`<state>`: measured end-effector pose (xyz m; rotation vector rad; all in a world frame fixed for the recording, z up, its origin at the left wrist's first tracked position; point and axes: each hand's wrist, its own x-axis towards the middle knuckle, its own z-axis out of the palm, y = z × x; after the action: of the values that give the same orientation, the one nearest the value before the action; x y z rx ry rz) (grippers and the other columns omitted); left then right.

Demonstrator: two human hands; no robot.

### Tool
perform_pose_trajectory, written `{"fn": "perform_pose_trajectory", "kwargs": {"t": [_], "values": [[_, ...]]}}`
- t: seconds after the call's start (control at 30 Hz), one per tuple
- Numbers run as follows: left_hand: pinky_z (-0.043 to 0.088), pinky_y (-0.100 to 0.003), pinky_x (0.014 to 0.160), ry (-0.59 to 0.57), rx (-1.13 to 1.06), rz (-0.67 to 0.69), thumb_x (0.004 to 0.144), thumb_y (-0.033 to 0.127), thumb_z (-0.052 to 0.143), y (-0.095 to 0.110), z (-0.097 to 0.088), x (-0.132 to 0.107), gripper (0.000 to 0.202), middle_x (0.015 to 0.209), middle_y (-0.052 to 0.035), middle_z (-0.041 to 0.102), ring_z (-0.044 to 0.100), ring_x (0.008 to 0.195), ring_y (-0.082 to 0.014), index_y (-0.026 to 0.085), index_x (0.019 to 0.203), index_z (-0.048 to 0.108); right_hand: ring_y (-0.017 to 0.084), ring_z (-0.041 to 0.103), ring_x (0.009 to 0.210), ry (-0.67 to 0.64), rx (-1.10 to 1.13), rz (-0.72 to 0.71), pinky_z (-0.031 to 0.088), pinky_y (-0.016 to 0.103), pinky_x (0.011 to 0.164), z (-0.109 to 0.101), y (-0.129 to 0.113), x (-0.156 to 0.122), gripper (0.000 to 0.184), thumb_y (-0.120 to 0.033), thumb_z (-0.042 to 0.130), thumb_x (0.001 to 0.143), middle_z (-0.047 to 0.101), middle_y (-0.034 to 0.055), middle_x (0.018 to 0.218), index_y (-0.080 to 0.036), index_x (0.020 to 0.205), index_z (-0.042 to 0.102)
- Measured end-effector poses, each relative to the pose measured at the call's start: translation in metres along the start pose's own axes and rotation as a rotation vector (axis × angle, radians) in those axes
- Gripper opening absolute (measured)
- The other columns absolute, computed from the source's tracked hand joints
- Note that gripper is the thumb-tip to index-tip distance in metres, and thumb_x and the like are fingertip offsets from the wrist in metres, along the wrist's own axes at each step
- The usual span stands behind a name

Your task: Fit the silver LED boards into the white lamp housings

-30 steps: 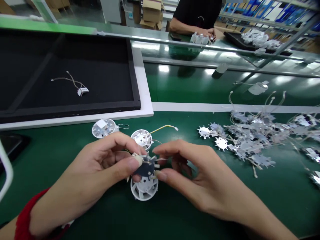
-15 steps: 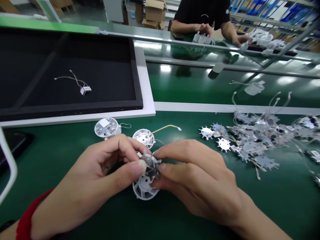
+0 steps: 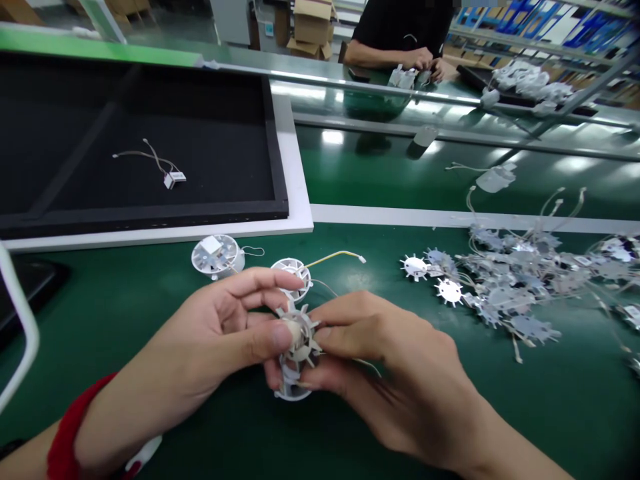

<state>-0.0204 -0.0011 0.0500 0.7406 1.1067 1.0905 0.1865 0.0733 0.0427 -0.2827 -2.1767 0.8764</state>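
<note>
Between my two hands is a silver spiked disc (image 3: 303,345), tilted toward me. My left hand (image 3: 210,340) pinches its left side, thumb across the front. My right hand (image 3: 395,367) has its fingertips closed on the disc's right edge, and a thin wire trails out beneath them. Just under the disc, partly hidden by it and my fingers, is a white round ribbed housing (image 3: 294,392). Beyond my left fingers lies another white housing (image 3: 303,272) with a yellow wire. A third housing (image 3: 218,256), bearing a small white block, stands farther left.
To the right is a heap of spiked discs with wires (image 3: 515,293). A black tray with a white frame (image 3: 295,173) fills the back left, a small wired part (image 3: 174,179) inside. A person (image 3: 400,40) works across the bench behind a metal rail (image 3: 360,85).
The disc has turned so its face catches more light, and my left fingers have spread around it. A wire now shows below my right hand. The person opposite has brought both hands together.
</note>
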Motion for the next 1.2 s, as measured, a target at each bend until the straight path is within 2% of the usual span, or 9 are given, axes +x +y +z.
{"fn": "perform_pose_trajectory", "kwargs": {"t": [0.13,0.27,0.33,0.4,0.5,0.67,0.9,1.07,1.2], "values": [[0.052,-0.005,0.058,-0.105,-0.06,-0.123,0.087,0.052,0.095,-0.002,-0.007,-0.002,0.04,0.068,-0.0008,0.079,0.071,0.056,-0.0069,0.021,0.105,0.077,0.016,0.08,0.09,0.011,0.043,0.053,0.064,0.025,0.081,0.0,0.0,0.001,0.007,-0.021,0.073,0.106,0.08,0.0022,0.094,-0.021,0.104,0.066],[0.048,-0.004,0.052,-0.129,-0.094,-0.146,0.087,0.053,0.095,-0.002,-0.01,0.0,0.04,0.068,0.0003,0.079,0.066,0.047,-0.0041,0.022,0.105,0.076,0.012,0.077,0.083,-0.071,0.246,0.381,0.06,0.017,0.069,-0.009,-0.002,0.006,0.013,-0.019,0.081,0.099,0.078,-0.0021,0.093,-0.022,0.102,0.068],[0.047,-0.004,0.048,-0.14,-0.112,-0.148,0.09,0.05,0.093,-0.001,-0.011,0.0,0.036,0.072,0.0003,0.08,0.067,0.046,-0.005,0.023,0.104,0.075,0.011,0.076,0.082,-0.133,0.416,0.556,0.06,0.015,0.07,-0.015,-0.003,0.01,0.014,-0.017,0.08,0.097,0.078,-0.0035,0.093,-0.023,0.104,0.07],[0.046,-0.005,0.046,-0.142,-0.113,-0.137,0.09,0.049,0.093,-0.001,-0.011,0.0,0.035,0.077,-0.0011,0.082,0.067,0.045,-0.0057,0.022,0.101,0.073,0.01,0.074,0.081,-0.171,0.533,0.657,0.061,0.017,0.072,-0.019,-0.003,0.014,0.014,-0.016,0.076,0.097,0.078,-0.0031,0.092,-0.023,0.109,0.072],[0.047,-0.006,0.045,-0.152,-0.124,-0.137,0.089,0.048,0.094,0.0,-0.011,-0.002,0.037,0.077,-0.0036,0.082,0.065,0.043,-0.0064,0.02,0.1,0.073,0.009,0.07,0.075,-0.203,0.537,0.72,0.057,0.016,0.068,-0.021,-0.002,0.017,0.008,-0.018,0.074,0.098,0.078,-0.0031,0.087,-0.022,0.104,0.077],[0.05,-0.007,0.045,-0.189,-0.16,-0.162,0.092,0.044,0.092,0.0,-0.009,-0.003,0.032,0.079,-0.0037,0.082,0.068,0.048,-0.0079,0.021,0.103,0.073,0.008,0.068,0.073,-0.2,0.345,0.532,0.053,0.015,0.069,-0.019,0.0,0.018,0.016,-0.015,0.071,0.102,0.079,-0.0032,0.084,-0.02,0.09,0.08],[0.054,-0.007,0.047,-0.201,-0.205,-0.181,0.088,0.047,0.095,0.0,-0.008,0.0,0.037,0.076,-0.0036,0.082,0.068,0.049,-0.0078,0.019,0.096,0.072,0.011,0.068,0.073,-0.202,-0.054,0.137,0.052,0.02,0.067,-0.019,0.004,0.009,0.023,-0.002,0.055,0.102,0.076,0.0023,0.086,-0.015,0.099,0.074],[0.059,-0.009,0.05,-0.134,-0.28,-0.224,0.085,0.042,0.099,0.003,-0.004,-0.001,0.039,0.07,-0.0035,0.08,0.067,0.051,-0.0076,0.017,0.092,0.071,0.013,0.059,0.062,-0.188,-0.304,-0.079,0.044,0.026,0.053,-0.016,0.007,0.006,0.037,0.006,0.044,0.1,0.071,0.0032,0.078,-0.009,0.115,0.076],[0.06,-0.009,0.05,-0.148,-0.35,-0.233,0.087,0.038,0.098,0.004,-0.003,-0.004,0.032,0.07,-0.0016,0.079,0.071,0.057,-0.0088,0.017,0.093,0.074,0.014,0.049,0.055,-0.101,-0.442,-0.182,0.038,0.03,0.049,-0.009,0.008,0.006,0.022,-0.007,0.056,0.107,0.064,-0.0005,0.068,-0.008,0.115,0.077]]}}
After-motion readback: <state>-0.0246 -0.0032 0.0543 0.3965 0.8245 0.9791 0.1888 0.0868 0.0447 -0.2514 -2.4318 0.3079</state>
